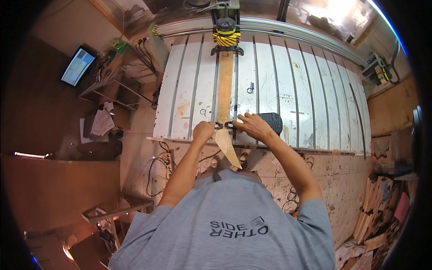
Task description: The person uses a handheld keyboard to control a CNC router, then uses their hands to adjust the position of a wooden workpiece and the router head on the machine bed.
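A long wooden board [225, 85] lies lengthwise on a white slotted machine bed [180, 90]. The board's far end sits under the spindle head [227, 33], and a paler, slanted piece [227, 147] hangs past the near edge of the bed. My left hand [204, 131] is closed around a small black clamp [218, 126] at the board's left side. On the opposite side, the fingers of my right hand [253, 126] close on a matching black clamp [229, 125]. Just beyond my right wrist rests a black handheld keypad [271, 119].
A metal gantry rail [288, 29] spans the back of the bed. Small metal rings [250, 88] and a dark strip [358, 117] lie on it. At left stand a monitor [78, 66] and papers [103, 121]; cables and a power strip [169, 161] are on the floor.
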A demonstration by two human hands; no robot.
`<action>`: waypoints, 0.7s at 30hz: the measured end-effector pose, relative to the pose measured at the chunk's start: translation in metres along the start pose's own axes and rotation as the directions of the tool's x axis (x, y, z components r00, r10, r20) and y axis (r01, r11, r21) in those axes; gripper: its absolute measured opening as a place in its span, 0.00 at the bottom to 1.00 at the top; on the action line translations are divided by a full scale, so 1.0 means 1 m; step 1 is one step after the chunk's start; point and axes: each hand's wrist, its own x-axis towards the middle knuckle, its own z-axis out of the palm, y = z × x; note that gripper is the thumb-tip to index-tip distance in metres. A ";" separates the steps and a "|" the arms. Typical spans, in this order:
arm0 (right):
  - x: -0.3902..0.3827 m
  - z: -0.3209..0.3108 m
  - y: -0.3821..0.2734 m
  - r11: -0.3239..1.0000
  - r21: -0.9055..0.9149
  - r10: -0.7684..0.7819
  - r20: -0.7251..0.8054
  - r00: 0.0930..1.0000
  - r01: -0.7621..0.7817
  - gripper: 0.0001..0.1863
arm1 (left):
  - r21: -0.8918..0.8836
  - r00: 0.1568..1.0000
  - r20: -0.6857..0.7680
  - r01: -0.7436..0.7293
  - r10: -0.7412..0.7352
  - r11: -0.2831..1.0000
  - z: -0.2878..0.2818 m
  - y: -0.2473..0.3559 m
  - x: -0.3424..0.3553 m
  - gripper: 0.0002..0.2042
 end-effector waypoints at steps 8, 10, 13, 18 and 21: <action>0.035 0.011 0.042 0.873 0.111 -0.479 0.022 0.877 0.474 0.12 | 0.331 0.925 0.205 -0.372 0.319 0.867 -0.026 -0.009 0.009 0.24; 0.039 0.014 0.047 0.849 0.123 -0.520 0.018 0.854 0.514 0.12 | 0.372 0.861 0.307 -0.502 0.407 0.781 -0.039 -0.007 0.014 0.24; 0.038 0.013 0.052 0.846 0.111 -0.529 0.041 0.848 0.522 0.12 | 0.404 0.841 0.377 -0.527 0.389 0.747 -0.042 0.001 0.021 0.23; 0.017 0.010 0.043 0.944 0.167 -0.295 0.036 0.955 0.285 0.20 | 0.266 0.941 0.067 -0.338 0.333 0.903 -0.030 -0.004 -0.007 0.23; -0.022 0.000 0.050 0.878 0.471 0.204 -0.214 0.955 -0.082 0.33 | -0.077 0.902 -0.349 -0.299 0.256 0.951 -0.001 -0.037 -0.045 0.22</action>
